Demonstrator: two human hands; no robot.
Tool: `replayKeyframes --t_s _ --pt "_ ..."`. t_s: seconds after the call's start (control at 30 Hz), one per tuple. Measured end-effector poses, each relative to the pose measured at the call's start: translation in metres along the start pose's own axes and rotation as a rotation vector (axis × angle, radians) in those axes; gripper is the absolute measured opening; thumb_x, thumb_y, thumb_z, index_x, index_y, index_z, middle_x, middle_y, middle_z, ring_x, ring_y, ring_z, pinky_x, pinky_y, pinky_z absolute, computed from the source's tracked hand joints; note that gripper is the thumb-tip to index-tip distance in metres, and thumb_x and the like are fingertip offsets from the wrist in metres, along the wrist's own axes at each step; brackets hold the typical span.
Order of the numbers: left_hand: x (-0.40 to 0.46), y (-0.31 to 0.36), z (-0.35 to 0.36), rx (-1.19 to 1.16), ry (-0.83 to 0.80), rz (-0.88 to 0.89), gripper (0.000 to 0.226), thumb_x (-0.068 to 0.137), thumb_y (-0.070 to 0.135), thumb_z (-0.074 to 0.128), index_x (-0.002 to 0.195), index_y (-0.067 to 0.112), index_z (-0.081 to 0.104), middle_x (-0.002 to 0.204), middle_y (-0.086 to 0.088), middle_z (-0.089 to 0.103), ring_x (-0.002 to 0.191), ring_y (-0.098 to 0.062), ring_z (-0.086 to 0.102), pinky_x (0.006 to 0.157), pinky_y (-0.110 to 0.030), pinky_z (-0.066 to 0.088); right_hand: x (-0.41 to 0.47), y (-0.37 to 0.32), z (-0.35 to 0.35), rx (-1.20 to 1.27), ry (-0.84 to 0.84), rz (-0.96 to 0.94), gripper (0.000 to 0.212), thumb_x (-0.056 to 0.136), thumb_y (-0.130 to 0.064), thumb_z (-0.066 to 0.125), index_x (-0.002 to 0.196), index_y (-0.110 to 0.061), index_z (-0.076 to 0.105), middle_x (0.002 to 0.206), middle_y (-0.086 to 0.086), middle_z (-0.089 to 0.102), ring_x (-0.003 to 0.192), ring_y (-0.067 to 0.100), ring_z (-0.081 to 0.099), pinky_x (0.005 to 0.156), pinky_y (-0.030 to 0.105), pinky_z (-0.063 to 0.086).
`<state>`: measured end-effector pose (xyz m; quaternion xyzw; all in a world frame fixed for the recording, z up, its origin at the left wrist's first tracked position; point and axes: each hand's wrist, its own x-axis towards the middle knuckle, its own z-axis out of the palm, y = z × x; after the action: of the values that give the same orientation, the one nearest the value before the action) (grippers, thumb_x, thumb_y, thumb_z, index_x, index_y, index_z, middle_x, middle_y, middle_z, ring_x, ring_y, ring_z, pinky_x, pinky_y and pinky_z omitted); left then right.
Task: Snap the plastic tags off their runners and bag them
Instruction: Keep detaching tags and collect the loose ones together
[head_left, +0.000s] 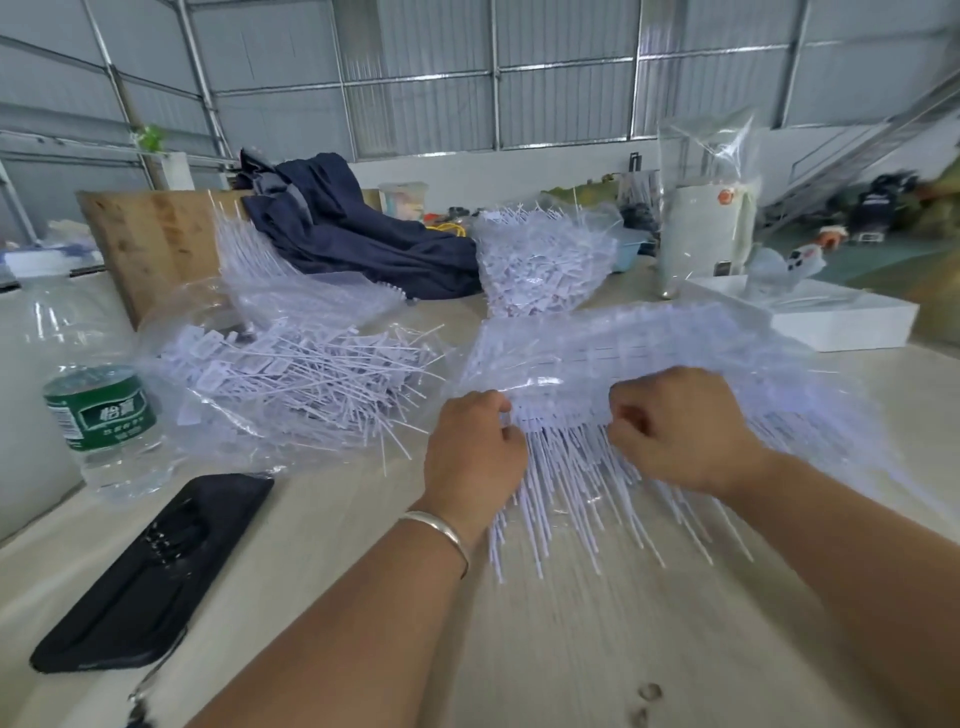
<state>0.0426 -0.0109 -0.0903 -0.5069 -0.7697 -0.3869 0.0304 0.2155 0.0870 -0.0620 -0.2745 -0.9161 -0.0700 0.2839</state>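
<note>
White tag runner bundle (566, 415) lies crosswise in front of me, tails pointing back at me. My left hand (475, 447) and right hand (675, 431) each curl around it, left end and right. Bag of loose tags (291, 374) sits left, nearer left hand.

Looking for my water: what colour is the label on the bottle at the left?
Green with white writing, on the bottle; the head view shows it.

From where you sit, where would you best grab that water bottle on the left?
Round the green label of the water bottle, coming from its right side. It stands upright, the label band is its widest even part, and the bag of loose tags crowds it farther back.
</note>
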Motion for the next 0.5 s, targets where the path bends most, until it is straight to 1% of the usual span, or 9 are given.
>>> replayKeyframes --t_s 0.03,0.07,0.1,0.17,0.23,0.27,0.37,0.43,0.5 --pt "0.000 -0.001 0.001 0.047 -0.025 0.000 0.034 0.092 0.016 0.051 0.125 0.014 0.060 0.123 -0.002 0.058 0.124 -0.019 0.044 0.098 -0.037 0.044 -0.006 0.005 0.009 -0.060 -0.045 0.017 0.021 0.080 -0.031 0.053 0.065 -0.017 0.057 0.062 0.001 0.057 0.064 0.026 0.055 0.053 0.028 0.026" --pt "0.000 -0.001 0.002 0.097 -0.041 0.003 0.035 0.092 0.018 0.052 0.126 0.015 0.058 0.124 -0.002 0.056 0.125 -0.020 0.041 0.098 -0.037 0.043 -0.009 0.011 0.017 -0.084 -0.078 0.038 0.018 0.082 -0.031 0.055 0.070 -0.018 0.060 0.072 -0.001 0.060 0.073 0.025 0.059 0.056 0.028 0.029" --pt "0.000 0.000 0.003 0.149 -0.047 0.005 0.035 0.091 0.020 0.054 0.125 0.016 0.057 0.124 -0.001 0.054 0.125 -0.020 0.040 0.097 -0.037 0.043 -0.009 0.017 0.021 -0.080 -0.078 0.059 0.015 0.083 -0.029 0.055 0.074 -0.020 0.060 0.076 -0.003 0.059 0.078 0.023 0.059 0.058 0.028 0.031" --pt "-0.002 0.003 0.005 0.261 -0.031 0.001 0.029 0.090 0.025 0.055 0.118 0.018 0.057 0.119 0.001 0.054 0.121 -0.021 0.040 0.094 -0.037 0.044 -0.007 0.024 0.025 -0.046 -0.024 0.088 0.013 0.084 -0.024 0.053 0.076 -0.019 0.062 0.078 -0.005 0.052 0.082 0.021 0.057 0.058 0.027 0.031" --pt "-0.004 0.008 0.008 0.372 -0.012 -0.009 0.024 0.090 0.028 0.052 0.112 0.018 0.057 0.114 0.000 0.056 0.116 -0.022 0.042 0.091 -0.038 0.043 -0.005 0.025 0.032 -0.074 -0.005 0.065 0.015 0.085 -0.022 0.051 0.083 -0.018 0.066 0.086 -0.003 0.054 0.089 0.020 0.055 0.058 0.026 0.031" --pt "-0.005 0.011 0.009 0.416 -0.009 -0.018 0.022 0.091 0.029 0.050 0.110 0.018 0.056 0.111 0.000 0.058 0.115 -0.023 0.043 0.091 -0.038 0.042 -0.005 0.026 0.034 -0.104 -0.026 0.044 0.017 0.086 -0.024 0.051 0.087 -0.018 0.067 0.091 -0.002 0.055 0.094 0.019 0.053 0.060 0.027 0.033" --pt "-0.003 0.018 0.011 0.475 -0.008 -0.043 0.019 0.092 0.029 0.047 0.104 0.018 0.056 0.102 0.000 0.060 0.113 -0.023 0.045 0.089 -0.038 0.038 -0.005 0.027 0.037 -0.169 -0.079 0.004 0.023 0.088 -0.029 0.049 0.096 -0.019 0.068 0.102 -0.002 0.058 0.101 0.020 0.048 0.072 0.029 0.037" --pt "0.000 0.023 0.011 0.485 -0.025 -0.027 0.015 0.092 0.027 0.047 0.101 0.017 0.052 0.091 0.001 0.055 0.110 -0.023 0.046 0.081 -0.035 0.036 -0.005 0.028 0.036 -0.158 -0.085 0.025 0.026 0.090 -0.032 0.047 0.100 -0.021 0.068 0.106 -0.003 0.056 0.105 0.019 0.045 0.082 0.031 0.039" --pt "0.004 0.025 0.011 0.471 -0.066 0.007 0.008 0.092 0.021 0.048 0.096 0.015 0.045 0.089 -0.001 0.051 0.103 -0.023 0.047 0.073 -0.033 0.035 -0.006 0.025 0.038 -0.164 -0.112 0.047 0.027 0.093 -0.031 0.045 0.103 -0.019 0.066 0.112 0.000 0.051 0.109 0.021 0.041 0.088 0.034 0.038"
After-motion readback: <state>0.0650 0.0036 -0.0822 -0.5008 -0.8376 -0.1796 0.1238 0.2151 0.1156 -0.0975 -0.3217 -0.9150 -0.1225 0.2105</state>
